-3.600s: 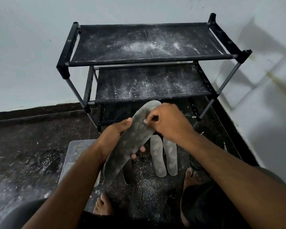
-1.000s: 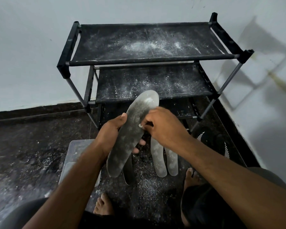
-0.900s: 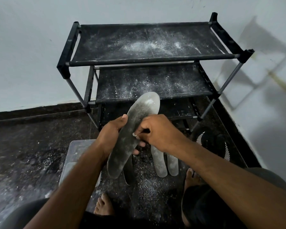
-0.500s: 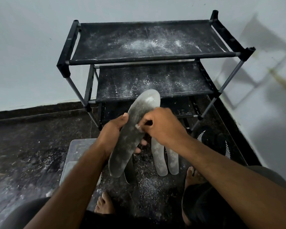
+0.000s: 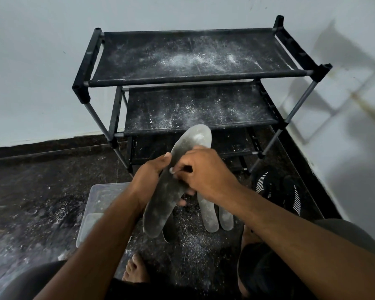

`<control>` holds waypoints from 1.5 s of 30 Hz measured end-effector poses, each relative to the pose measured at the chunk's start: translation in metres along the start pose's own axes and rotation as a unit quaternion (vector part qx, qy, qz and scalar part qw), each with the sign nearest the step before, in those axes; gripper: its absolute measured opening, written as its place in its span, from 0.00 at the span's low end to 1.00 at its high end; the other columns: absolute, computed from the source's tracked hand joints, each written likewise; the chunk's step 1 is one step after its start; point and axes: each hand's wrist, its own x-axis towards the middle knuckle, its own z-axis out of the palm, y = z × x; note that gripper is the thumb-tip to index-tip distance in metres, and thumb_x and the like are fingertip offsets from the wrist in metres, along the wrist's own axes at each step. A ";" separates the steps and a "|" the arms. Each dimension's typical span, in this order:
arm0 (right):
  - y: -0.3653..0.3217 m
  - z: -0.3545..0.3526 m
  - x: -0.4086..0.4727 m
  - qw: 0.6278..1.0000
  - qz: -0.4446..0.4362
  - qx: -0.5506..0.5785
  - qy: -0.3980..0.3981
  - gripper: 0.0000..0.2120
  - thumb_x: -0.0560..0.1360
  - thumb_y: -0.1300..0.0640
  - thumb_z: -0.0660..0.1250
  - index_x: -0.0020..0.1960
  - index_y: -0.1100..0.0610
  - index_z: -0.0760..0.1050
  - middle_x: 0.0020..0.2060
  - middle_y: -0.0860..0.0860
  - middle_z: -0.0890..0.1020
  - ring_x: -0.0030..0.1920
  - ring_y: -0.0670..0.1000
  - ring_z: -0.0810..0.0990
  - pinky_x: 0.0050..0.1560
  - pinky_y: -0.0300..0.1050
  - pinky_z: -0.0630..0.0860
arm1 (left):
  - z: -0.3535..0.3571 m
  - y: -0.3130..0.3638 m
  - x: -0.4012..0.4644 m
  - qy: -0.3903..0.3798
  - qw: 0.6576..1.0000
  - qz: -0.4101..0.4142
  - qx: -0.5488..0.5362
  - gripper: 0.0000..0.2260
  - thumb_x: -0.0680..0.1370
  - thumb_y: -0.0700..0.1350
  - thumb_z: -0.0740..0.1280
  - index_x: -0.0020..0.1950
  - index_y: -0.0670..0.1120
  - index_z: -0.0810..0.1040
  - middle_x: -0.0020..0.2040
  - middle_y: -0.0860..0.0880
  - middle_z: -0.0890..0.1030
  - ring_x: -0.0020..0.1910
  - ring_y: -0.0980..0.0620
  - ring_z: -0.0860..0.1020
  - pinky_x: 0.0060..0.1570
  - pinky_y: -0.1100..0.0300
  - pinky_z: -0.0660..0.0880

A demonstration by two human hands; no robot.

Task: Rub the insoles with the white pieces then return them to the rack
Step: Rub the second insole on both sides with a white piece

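My left hand (image 5: 148, 180) grips a grey, powder-dusted insole (image 5: 167, 195) by its middle, toe end tilted up toward the rack (image 5: 195, 77). My right hand (image 5: 206, 172) pinches a small white piece (image 5: 171, 169) against the insole's face, just right of my left thumb. Two more grey insoles (image 5: 210, 215) lie side by side on the floor below my right wrist. A darker insole (image 5: 170, 231) lies on the floor, mostly hidden behind the held one. The black three-tier rack has white powder on its top and middle shelves.
A clear plastic box (image 5: 95, 204) sits on the dark floor under my left forearm. A black slipper with white stripes (image 5: 277, 191) lies right of the rack by the wall. White powder is scattered across the floor. My bare feet (image 5: 136, 271) are near the bottom.
My right hand has slid the white piece back and forth along the insole, now near its middle. The left hand keeps the same grip; the insole's tilt shifted slightly.
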 end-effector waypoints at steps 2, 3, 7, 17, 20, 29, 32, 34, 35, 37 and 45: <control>-0.004 0.001 -0.001 0.999 0.001 0.030 -0.016 0.03 0.73 0.51 0.73 0.47 0.48 0.83 0.44 0.46 0.78 0.43 0.43 0.76 0.43 0.41 0.76 | 0.000 0.001 -0.001 0.007 1.000 0.005 0.006 0.21 0.87 0.52 0.55 0.59 0.37 0.79 0.39 0.35 0.84 0.31 0.41 0.83 0.27 0.47 0.81; -0.002 -0.001 0.001 1.000 0.010 0.028 0.001 0.04 0.73 0.50 0.73 0.47 0.47 0.83 0.44 0.46 0.77 0.41 0.43 0.77 0.41 0.38 0.75 | 0.000 0.001 -0.001 -0.002 1.000 0.008 0.009 0.23 0.87 0.52 0.54 0.60 0.36 0.79 0.40 0.34 0.83 0.31 0.40 0.83 0.27 0.49 0.81; 0.014 -0.019 0.012 0.994 0.048 -0.025 0.096 0.04 0.75 0.49 0.72 0.46 0.47 0.83 0.44 0.43 0.82 0.43 0.40 0.74 0.41 0.33 0.68 | -0.002 0.004 -0.002 -0.016 1.000 -0.001 0.000 0.24 0.87 0.52 0.52 0.63 0.33 0.76 0.40 0.33 0.83 0.29 0.40 0.83 0.25 0.52 0.80; 0.017 -0.011 0.011 1.000 -0.011 0.024 -0.005 0.06 0.74 0.58 0.73 0.49 0.49 0.83 0.46 0.44 0.83 0.44 0.41 0.80 0.49 0.45 0.80 | -0.006 0.001 0.003 -0.035 0.996 -0.061 -0.055 0.25 0.86 0.57 0.52 0.67 0.40 0.78 0.60 0.36 0.84 0.55 0.37 0.85 0.44 0.38 0.84; 0.029 -0.023 0.016 0.996 0.016 0.044 0.078 0.07 0.75 0.61 0.72 0.49 0.50 0.84 0.45 0.44 0.82 0.45 0.41 0.79 0.49 0.42 0.80 | -0.008 0.000 0.005 -0.044 0.994 -0.079 -0.056 0.27 0.86 0.58 0.52 0.69 0.38 0.76 0.63 0.35 0.82 0.57 0.35 0.83 0.39 0.40 0.84; 0.019 -0.012 0.016 1.000 -0.013 -0.001 0.004 0.10 0.76 0.66 0.68 0.49 0.54 0.85 0.47 0.47 0.78 0.47 0.47 0.78 0.49 0.47 0.79 | -0.007 -0.005 0.008 -0.062 0.994 -0.074 -0.051 0.29 0.85 0.63 0.51 0.70 0.43 0.77 0.62 0.36 0.83 0.51 0.38 0.84 0.36 0.44 0.84; 0.012 -0.009 0.011 1.000 -0.016 0.013 -0.005 0.06 0.74 0.61 0.69 0.47 0.56 0.84 0.48 0.46 0.77 0.47 0.46 0.77 0.50 0.46 0.78 | -0.005 -0.005 0.007 -0.064 0.994 -0.069 -0.063 0.26 0.86 0.59 0.51 0.70 0.42 0.77 0.58 0.37 0.85 0.49 0.40 0.86 0.40 0.40 0.83; 0.008 -0.005 0.008 1.000 -0.015 0.022 0.001 0.03 0.74 0.57 0.72 0.46 0.56 0.83 0.47 0.47 0.77 0.46 0.46 0.77 0.48 0.46 0.79 | -0.002 -0.003 0.005 -0.076 0.992 -0.059 -0.086 0.23 0.87 0.54 0.50 0.70 0.42 0.76 0.54 0.39 0.85 0.47 0.40 0.86 0.46 0.32 0.80; 0.008 -0.005 0.009 1.000 -0.008 0.024 0.013 0.04 0.73 0.56 0.73 0.46 0.56 0.82 0.47 0.47 0.77 0.46 0.46 0.77 0.47 0.46 0.79 | -0.001 -0.002 0.004 -0.081 0.991 -0.049 -0.092 0.22 0.86 0.52 0.50 0.71 0.43 0.75 0.54 0.38 0.85 0.47 0.39 0.86 0.49 0.30 0.78; 0.009 -0.006 0.011 0.998 0.004 0.026 0.050 0.07 0.73 0.57 0.74 0.50 0.55 0.80 0.48 0.45 0.76 0.47 0.45 0.76 0.49 0.45 0.79 | -0.002 -0.002 0.004 -0.080 0.992 -0.038 -0.089 0.21 0.85 0.50 0.50 0.71 0.43 0.73 0.57 0.37 0.83 0.50 0.36 0.84 0.53 0.30 0.76; 0.006 -0.001 0.004 0.998 -0.006 0.030 0.058 0.09 0.77 0.67 0.67 0.53 0.59 0.83 0.46 0.47 0.74 0.47 0.45 0.77 0.43 0.32 0.77 | 0.002 -0.003 0.003 -0.098 0.991 -0.052 -0.079 0.28 0.86 0.61 0.50 0.67 0.42 0.79 0.57 0.36 0.84 0.51 0.38 0.84 0.50 0.33 0.79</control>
